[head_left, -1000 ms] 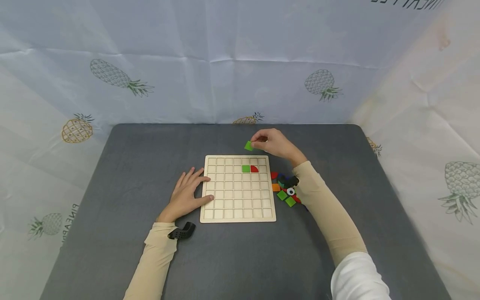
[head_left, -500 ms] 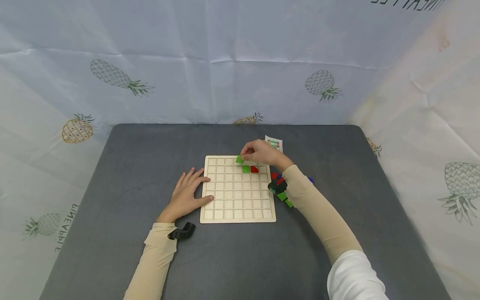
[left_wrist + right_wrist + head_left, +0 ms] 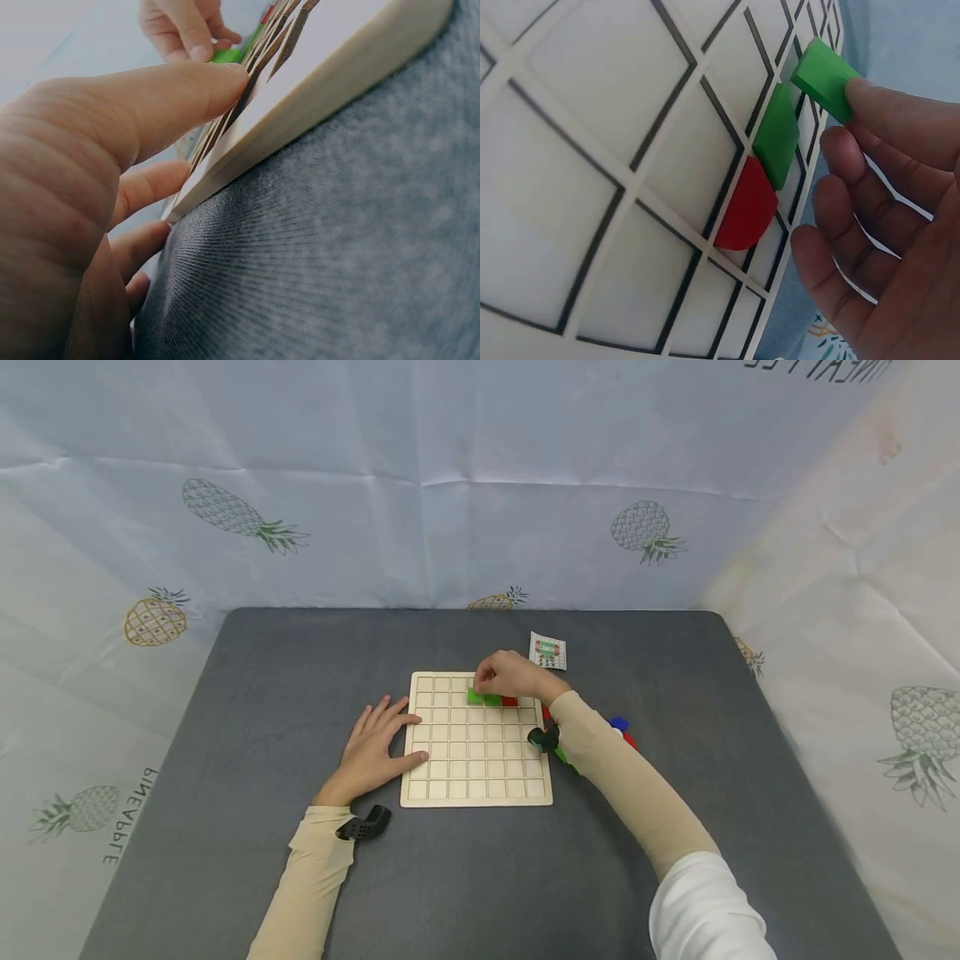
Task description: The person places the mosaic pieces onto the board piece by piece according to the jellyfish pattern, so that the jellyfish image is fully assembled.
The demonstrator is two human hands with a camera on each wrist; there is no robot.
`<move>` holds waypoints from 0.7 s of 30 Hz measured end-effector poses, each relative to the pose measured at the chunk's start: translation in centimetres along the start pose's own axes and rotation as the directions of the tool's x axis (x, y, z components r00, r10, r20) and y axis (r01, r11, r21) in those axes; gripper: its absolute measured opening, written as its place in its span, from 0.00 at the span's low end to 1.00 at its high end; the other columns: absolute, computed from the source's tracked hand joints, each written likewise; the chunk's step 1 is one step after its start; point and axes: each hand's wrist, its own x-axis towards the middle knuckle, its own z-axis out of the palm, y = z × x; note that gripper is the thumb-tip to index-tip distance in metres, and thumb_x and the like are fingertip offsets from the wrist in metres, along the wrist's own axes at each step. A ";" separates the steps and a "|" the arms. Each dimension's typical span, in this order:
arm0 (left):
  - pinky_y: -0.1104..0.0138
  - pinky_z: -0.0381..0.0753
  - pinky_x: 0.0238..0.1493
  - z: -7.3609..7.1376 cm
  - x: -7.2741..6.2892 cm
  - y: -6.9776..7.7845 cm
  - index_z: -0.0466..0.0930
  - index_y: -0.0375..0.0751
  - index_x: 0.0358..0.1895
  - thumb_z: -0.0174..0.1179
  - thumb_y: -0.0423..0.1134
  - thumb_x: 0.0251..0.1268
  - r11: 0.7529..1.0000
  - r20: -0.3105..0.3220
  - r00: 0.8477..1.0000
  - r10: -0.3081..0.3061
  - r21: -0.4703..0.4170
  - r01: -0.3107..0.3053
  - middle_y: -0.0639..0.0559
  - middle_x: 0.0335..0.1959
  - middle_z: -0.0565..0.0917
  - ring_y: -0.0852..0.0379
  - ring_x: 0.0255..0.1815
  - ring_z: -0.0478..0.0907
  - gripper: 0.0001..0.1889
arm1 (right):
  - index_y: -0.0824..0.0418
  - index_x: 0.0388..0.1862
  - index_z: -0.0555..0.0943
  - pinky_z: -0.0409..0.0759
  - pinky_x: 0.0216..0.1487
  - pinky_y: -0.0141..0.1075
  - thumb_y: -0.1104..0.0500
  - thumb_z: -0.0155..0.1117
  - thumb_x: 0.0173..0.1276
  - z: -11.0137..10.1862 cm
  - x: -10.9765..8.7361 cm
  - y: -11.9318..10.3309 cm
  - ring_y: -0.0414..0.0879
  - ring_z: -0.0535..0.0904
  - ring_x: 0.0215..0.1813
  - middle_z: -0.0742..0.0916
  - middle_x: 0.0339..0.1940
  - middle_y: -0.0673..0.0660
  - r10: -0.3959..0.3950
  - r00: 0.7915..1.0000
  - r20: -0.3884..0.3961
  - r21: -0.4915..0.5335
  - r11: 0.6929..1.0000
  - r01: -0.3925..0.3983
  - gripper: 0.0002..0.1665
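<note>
A pale wooden grid board (image 3: 450, 760) lies on the dark table. My right hand (image 3: 513, 674) is over its upper part and pinches a green square tile (image 3: 826, 79) between thumb and fingertip. In the right wrist view this tile is tilted, close over the grid. Beside it a second green square tile (image 3: 778, 137) sits in a cell, with a red rounded tile (image 3: 748, 206) in the adjoining one. My left hand (image 3: 371, 754) rests at the board's left edge, fingers spread, thumb (image 3: 202, 90) on the rim.
Right of the board lies a loose pile of coloured tiles, partly hidden under the right forearm; a blue piece (image 3: 619, 724) shows. A small printed card (image 3: 548, 651) lies behind the right hand. A cloth with pineapples (image 3: 450, 527) hangs at the table's back edge.
My right hand has moved the green tile from behind the board down to the row with the seated tiles. The printed card has come into view. The left hand has stayed still.
</note>
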 end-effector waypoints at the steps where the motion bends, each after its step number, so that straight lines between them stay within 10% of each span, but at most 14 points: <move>1: 0.46 0.31 0.85 0.0 0.0 0.0 0.74 0.50 0.68 0.68 0.59 0.60 1.000 0.001 1.000 -0.001 -0.002 0.001 0.46 0.82 0.58 0.42 0.86 0.41 0.34 | 0.56 0.44 0.88 0.82 0.47 0.40 0.55 0.63 0.75 0.1 0.1 0.1 0.45 0.81 0.40 0.89 0.44 0.54 0.004 1.000 0.004 -0.006 1.000 -0.004 0.09; 21: 0.47 0.31 0.85 0.1 0.0 -0.2 0.74 0.51 0.68 0.68 0.58 0.60 1.000 0.000 1.000 0.002 0.001 -0.002 0.47 0.83 0.57 0.44 0.86 0.40 0.34 | 0.56 0.43 0.86 0.80 0.47 0.40 0.56 0.62 0.76 0.6 0.5 -0.2 0.43 0.77 0.33 0.87 0.40 0.53 0.030 0.999 0.038 -0.113 0.993 -0.025 0.07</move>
